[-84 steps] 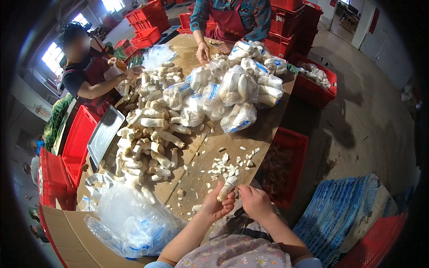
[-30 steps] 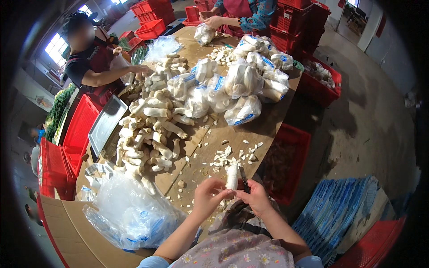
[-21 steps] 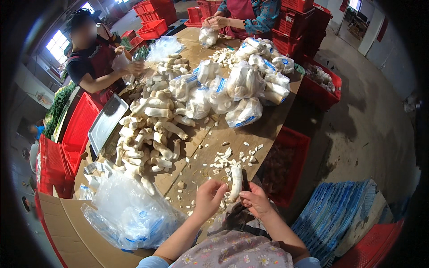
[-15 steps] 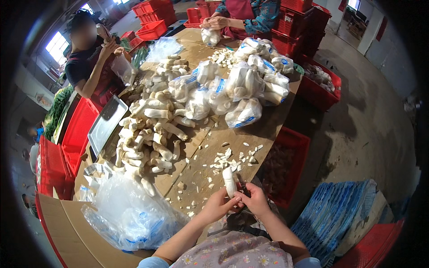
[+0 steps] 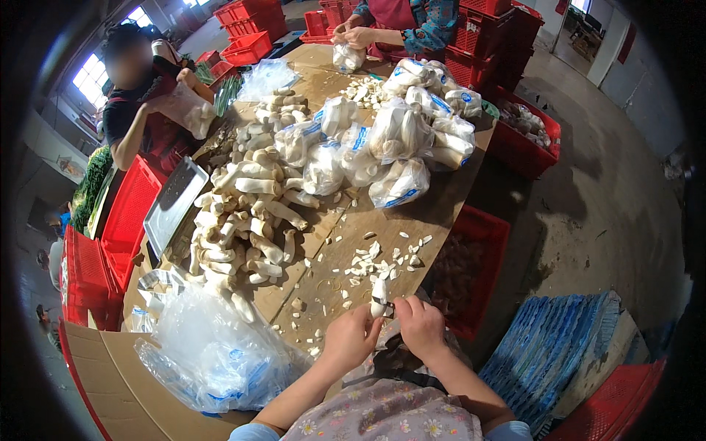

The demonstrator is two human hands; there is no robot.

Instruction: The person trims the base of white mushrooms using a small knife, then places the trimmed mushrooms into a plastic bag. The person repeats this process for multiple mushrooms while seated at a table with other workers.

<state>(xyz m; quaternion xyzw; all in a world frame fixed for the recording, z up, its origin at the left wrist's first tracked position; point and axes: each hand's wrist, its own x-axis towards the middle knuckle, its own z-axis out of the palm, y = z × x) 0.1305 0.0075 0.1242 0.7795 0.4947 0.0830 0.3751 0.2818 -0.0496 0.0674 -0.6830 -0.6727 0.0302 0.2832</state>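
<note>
My left hand (image 5: 350,339) is closed on the lower part of a white king oyster mushroom (image 5: 379,289), which stands upright over the near table edge. My right hand (image 5: 422,325) grips a small dark blade (image 5: 383,302) that lies crosswise against the mushroom's stem; its handle is hidden in my fingers. Just beyond my hands, white mushroom trimmings (image 5: 368,263) are scattered on the cardboard-covered table (image 5: 334,283). A large heap of loose king oyster mushrooms (image 5: 254,213) lies to the left of them.
Filled clear bags of mushrooms (image 5: 397,136) are piled farther back. Plastic bags (image 5: 220,345) lie at the near left, beside a grey tray (image 5: 176,204). Two co-workers (image 5: 158,125) (image 5: 401,26) handle bags across the table. Red crates (image 5: 471,272) stand below its right edge.
The mushroom has come lower in my hands, and the dark blade now shows across it. My right hand has turned palm down. The left co-worker has lowered their hands with the bag.
</note>
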